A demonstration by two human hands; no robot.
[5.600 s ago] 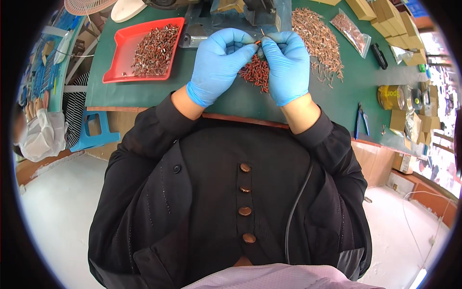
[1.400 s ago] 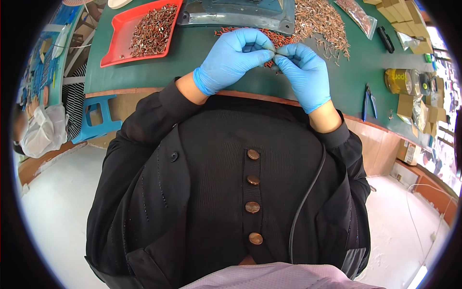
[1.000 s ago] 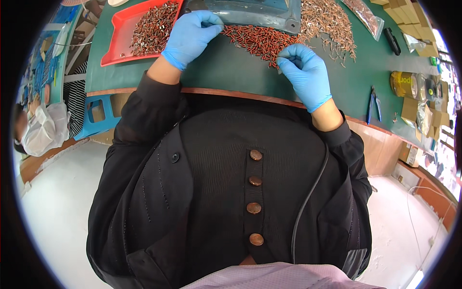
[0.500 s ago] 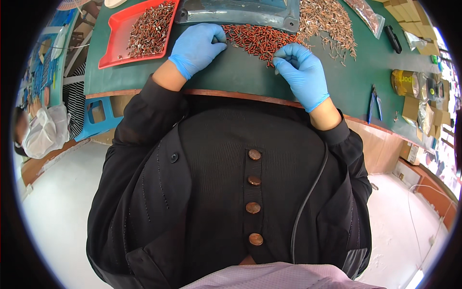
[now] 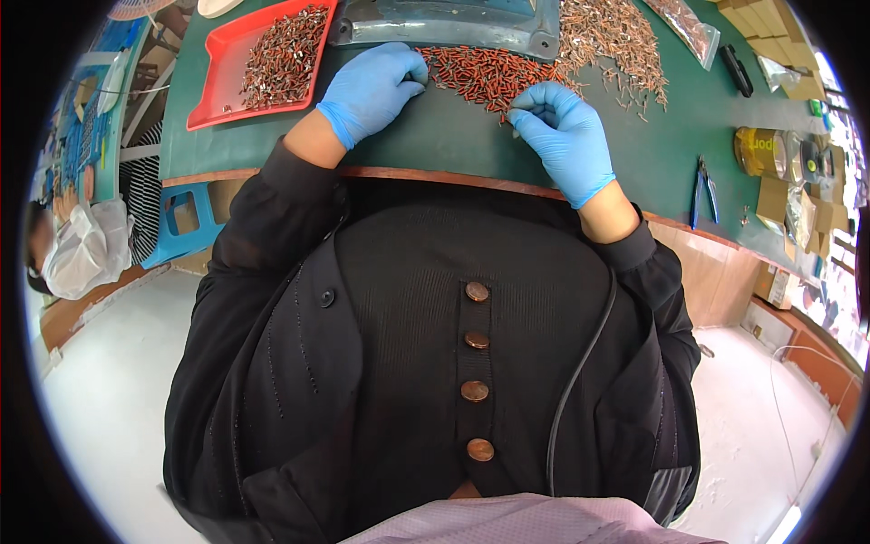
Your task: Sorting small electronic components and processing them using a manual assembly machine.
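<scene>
Both of my hands wear blue gloves and rest on a green mat (image 5: 435, 145). My left hand (image 5: 372, 89) lies curled at the left end of a heap of small red sleeves (image 5: 480, 72), fingertips touching them; a grip on one is not visible. My right hand (image 5: 560, 136) sits at the heap's near right edge, thumb and forefinger pinched on a small part too tiny to make out. Behind the heap lies a grey plastic bag (image 5: 453, 20).
A red tray (image 5: 227, 82) of brown finished pieces stands at the far left. Loose metal terminals (image 5: 609, 36) are spread at the far right. Pliers (image 5: 700, 186), a yellow roll (image 5: 759, 150) and cartons lie right. A blue stool (image 5: 186, 227) and another person (image 5: 68, 258) are left.
A second ago my left hand was over at the red tray; it has come back right to the red heap. My right hand has stayed pinched by the heap's edge.
</scene>
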